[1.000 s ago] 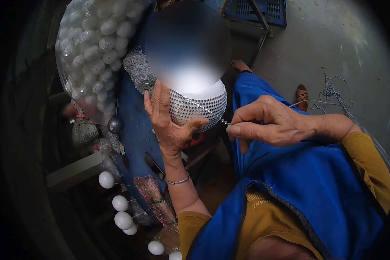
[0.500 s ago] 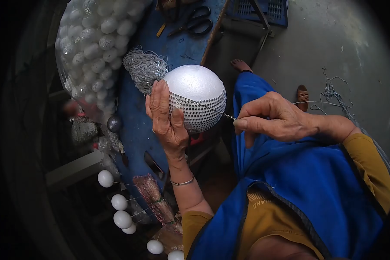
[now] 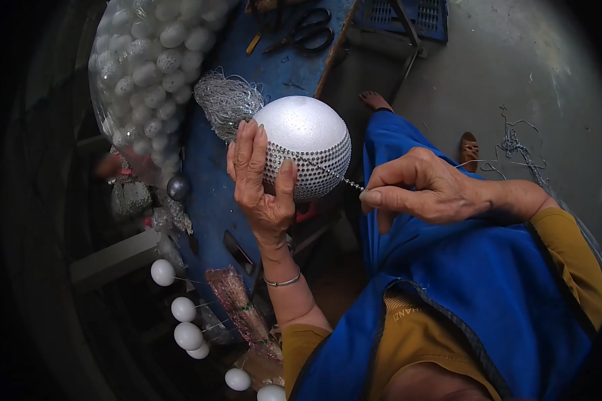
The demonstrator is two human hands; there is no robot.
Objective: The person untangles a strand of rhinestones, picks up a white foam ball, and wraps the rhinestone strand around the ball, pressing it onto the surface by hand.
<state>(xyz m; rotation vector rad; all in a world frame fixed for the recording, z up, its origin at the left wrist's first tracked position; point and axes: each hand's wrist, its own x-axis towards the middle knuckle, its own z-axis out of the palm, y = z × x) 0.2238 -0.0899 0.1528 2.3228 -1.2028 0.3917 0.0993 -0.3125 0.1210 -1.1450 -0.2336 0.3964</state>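
Observation:
A large white foam ball (image 3: 299, 119) has rows of small silver beads wrapped around its lower half; its upper part is bare white. My left hand (image 3: 259, 190) supports it from the left side, fingers and thumb pressed against its surface. A short stretch of bead string (image 3: 352, 182) runs taut from the ball to my right hand (image 3: 421, 187), where thumb and forefinger pinch it. From behind the right hand the string (image 3: 478, 161) trails toward the floor. A bundle of silver strings (image 3: 227, 103) lies on the blue table just behind the ball.
Black scissors (image 3: 308, 33) lie on the blue table (image 3: 211, 194). At the left stands a clear bag of white balls (image 3: 157, 73). Several small white balls on sticks (image 3: 183, 309) jut out at lower left. Tangled silver string (image 3: 515, 144) lies on the floor.
The ball has turned or tilted slightly in my left hand, and the left thumb has shifted to the right on it. The right hand keeps its pinch on the string.

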